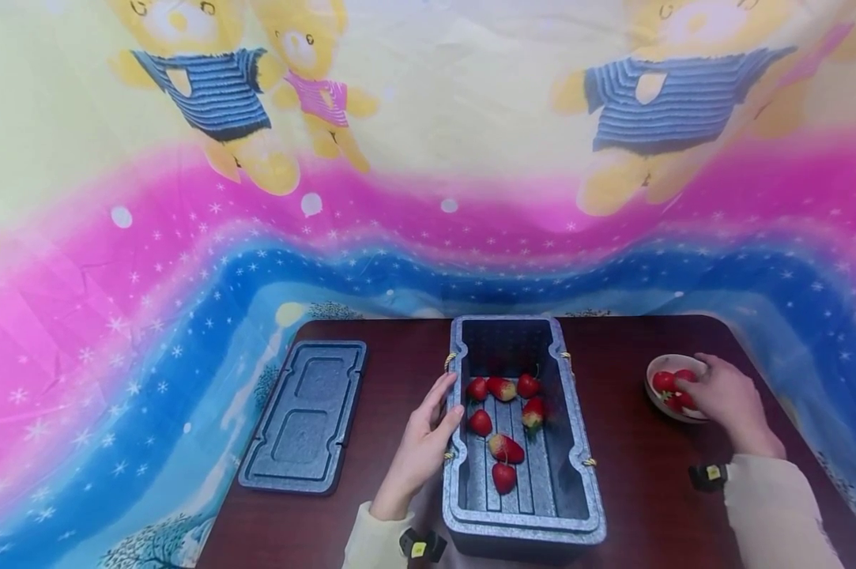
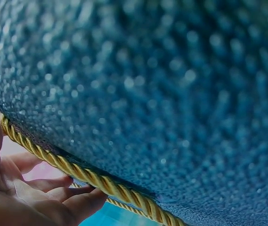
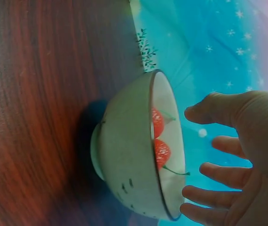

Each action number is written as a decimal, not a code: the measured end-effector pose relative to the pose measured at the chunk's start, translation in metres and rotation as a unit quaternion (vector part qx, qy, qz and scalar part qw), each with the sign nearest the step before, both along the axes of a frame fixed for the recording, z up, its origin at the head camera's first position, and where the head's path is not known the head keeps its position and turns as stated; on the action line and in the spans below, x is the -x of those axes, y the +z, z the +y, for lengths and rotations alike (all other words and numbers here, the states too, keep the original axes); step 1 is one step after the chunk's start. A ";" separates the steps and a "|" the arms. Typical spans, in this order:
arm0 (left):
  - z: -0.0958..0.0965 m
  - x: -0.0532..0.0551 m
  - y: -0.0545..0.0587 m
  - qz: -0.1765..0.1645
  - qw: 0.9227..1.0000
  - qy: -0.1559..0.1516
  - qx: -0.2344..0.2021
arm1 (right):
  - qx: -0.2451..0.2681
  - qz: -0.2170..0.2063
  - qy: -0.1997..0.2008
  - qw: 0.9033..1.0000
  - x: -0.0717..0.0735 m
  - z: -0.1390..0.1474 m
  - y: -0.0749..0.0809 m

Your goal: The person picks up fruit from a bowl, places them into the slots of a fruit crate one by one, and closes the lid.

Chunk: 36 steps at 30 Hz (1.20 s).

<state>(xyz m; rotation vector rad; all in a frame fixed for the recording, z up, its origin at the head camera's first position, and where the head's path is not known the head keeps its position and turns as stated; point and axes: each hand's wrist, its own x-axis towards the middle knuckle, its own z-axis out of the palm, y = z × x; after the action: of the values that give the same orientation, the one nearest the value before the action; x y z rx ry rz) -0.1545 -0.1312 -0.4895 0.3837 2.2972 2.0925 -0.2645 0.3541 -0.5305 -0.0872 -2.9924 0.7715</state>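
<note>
A long dark grey foam box point(image 1: 526, 525) stands lengthwise before me, with several strawberries point(image 1: 506, 448) spread on its ribbed floor. My left hand point(image 1: 416, 446) rests along the box's left wall with its fingers extended. In the left wrist view, those fingers point(image 2: 84, 205) lie by a twisted gold cord point(image 2: 101, 181) on the box's side. At the right, my right hand point(image 1: 732, 401) hovers over a white bowl point(image 1: 657, 407) holding several red strawberries point(image 1: 664, 382). The right wrist view shows its fingers point(image 3: 228, 175) apart at the bowl's mouth, with nothing between them.
A grey rectangular lid point(image 1: 303, 415) with two recessed panels lies flat on the dark wooden table point(image 1: 392, 356), left of the box. A curtain point(image 1: 428, 237) printed with bears hangs behind the table and along its sides. The box's walls rise high around the strawberries.
</note>
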 end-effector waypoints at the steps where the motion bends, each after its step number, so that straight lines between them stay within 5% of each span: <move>1: 0.000 0.000 0.000 -0.002 1.000 0.000 0.000 | 0.002 -0.001 0.002 1.000 -0.001 0.001 -0.002; 25: 0.000 0.000 0.000 0.006 1.000 -0.002 -0.001 | 0.027 -0.042 0.008 0.999 0.000 -0.004 -0.020; 36: 0.001 0.000 0.001 -0.001 1.000 0.001 -0.007 | 0.009 -0.020 0.023 1.000 0.003 -0.005 -0.027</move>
<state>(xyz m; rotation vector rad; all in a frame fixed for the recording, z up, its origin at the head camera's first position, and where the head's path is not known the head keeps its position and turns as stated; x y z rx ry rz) -0.1543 -0.1305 -0.4887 0.3800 2.2837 2.1085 -0.2672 0.3489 -0.5571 -0.0360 -3.0347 0.8093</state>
